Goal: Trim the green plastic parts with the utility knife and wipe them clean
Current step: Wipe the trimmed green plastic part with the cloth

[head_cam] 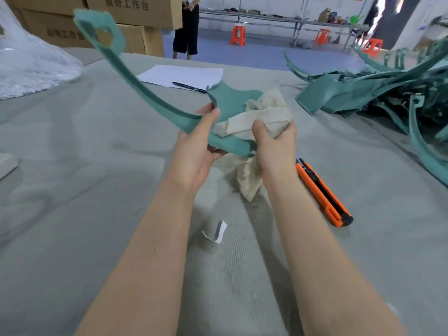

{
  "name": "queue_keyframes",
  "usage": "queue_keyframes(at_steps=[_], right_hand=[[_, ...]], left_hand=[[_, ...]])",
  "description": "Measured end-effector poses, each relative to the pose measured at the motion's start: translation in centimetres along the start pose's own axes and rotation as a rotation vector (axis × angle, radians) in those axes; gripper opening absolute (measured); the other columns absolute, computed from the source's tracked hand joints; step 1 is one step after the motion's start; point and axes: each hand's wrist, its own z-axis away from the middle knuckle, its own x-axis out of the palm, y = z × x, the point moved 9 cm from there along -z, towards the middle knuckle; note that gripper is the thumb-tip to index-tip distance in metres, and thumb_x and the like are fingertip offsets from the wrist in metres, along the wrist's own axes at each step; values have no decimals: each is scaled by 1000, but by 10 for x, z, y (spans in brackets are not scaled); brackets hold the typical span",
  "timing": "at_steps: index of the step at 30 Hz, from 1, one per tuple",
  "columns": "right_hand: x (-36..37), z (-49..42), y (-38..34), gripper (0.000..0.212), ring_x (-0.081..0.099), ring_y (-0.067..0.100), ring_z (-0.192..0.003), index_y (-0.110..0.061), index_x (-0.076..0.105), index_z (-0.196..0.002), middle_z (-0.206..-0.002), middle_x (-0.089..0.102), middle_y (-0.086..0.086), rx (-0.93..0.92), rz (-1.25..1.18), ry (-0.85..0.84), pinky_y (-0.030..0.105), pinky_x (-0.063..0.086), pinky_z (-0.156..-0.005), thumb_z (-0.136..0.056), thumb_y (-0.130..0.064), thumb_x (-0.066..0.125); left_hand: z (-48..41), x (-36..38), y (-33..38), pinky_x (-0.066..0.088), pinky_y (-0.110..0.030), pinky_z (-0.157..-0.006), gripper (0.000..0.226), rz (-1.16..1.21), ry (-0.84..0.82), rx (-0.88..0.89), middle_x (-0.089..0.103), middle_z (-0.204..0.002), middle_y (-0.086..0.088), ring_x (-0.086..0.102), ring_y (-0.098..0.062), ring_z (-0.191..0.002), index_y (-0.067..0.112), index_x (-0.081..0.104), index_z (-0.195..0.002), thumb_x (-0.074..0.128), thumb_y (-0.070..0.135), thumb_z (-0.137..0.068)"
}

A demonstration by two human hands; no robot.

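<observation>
Two hands meet over the work, and between them is one green plastic part [145, 93]. The left hand [196, 151] grips it where the long curved arm joins the broad flat end, thumb on top and fingers curled beneath. From that grip the arm sweeps up and away to the left, ending in a loop with one hole.

The right hand [274, 146] is closed round one bunched, off-white cloth [261, 112]. It presses the cloth against the broad end of the part just right of the left thumb. A tail of the cloth hangs below the right hand toward the grey table [72, 166].

One orange utility knife [323, 192] lies on the table just right of the right wrist, touched by neither hand. One small curled white scrap [217, 232] lies nearer the person, between the two forearms.

Beyond the grip lie one sheet of paper [184, 73] and one pen [191, 88], the pen partly on the sheet's near edge. Farther right of the right hand is a pile of green parts [378, 93], tangled and blurred, so their number cannot be counted; there are probably a good many.

Far left of the grip sits a heap of clear plastic wrap [29, 61], with stacked cardboard boxes [131, 10] behind it. Three orange stools [237, 35] stand on the blue floor, near one standing person [186, 32].
</observation>
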Motion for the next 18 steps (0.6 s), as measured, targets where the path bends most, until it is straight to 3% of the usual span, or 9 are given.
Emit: queue_keyframes(at_steps=[3, 6, 11, 14, 16, 18], right_hand=[[-16, -9, -3, 28, 61, 22, -98, -6, 56, -112, -102, 64, 5, -31, 62, 92, 37, 50, -87, -98, -29, 54], [-34, -19, 7, 32, 58, 24, -84, -7, 56, -96, -81, 58, 3, 46, 86, 153, 34, 47, -73, -103, -33, 39], [-38, -18, 32, 25, 62, 15, -69, -16, 54, -83, -79, 62, 1, 274, -313, 152, 28, 55, -66, -103, -27, 43], [-38, -19, 29, 13, 66, 18, -85, -17, 58, -105, -98, 67, 3, 244, -452, 166, 32, 57, -78, -101, -24, 48], [-31, -21, 25, 33, 66, 15, -95, -20, 57, -122, -110, 67, -2, 244, -427, 71, 33, 57, -78, -98, -41, 50], [-11, -15, 21, 42, 69, 9, -80, -28, 62, -116, -95, 71, -10, 278, -354, -96, 24, 54, -59, -93, -59, 47]], left_hand=[[3, 6, 2, 57, -36, -82, 31, -157, -65, 62, 71, -110, -1, 69, -17, -98, 20, 56, -129, 51, 16, -99], [5, 15, -2, 57, -32, -79, 29, -255, -115, 76, 73, -103, 8, 70, -13, -97, 33, 57, -117, 51, 12, -99], [0, 6, -8, 56, -35, -85, 34, -165, -5, 52, 68, -116, -1, 66, -17, -107, 21, 52, -132, 48, 11, -100], [-3, -8, -6, 57, -33, -83, 36, -16, 121, 83, 67, -115, -2, 66, -16, -105, 17, 50, -136, 47, 11, -100], [-4, -13, -2, 56, -30, -82, 30, 36, 155, 123, 67, -113, 1, 65, -14, -105, 17, 52, -131, 45, 13, -102], [-3, -11, 0, 55, -28, -82, 26, 58, 146, 150, 66, -112, 1, 65, -13, -105, 16, 51, -128, 42, 16, -103]])
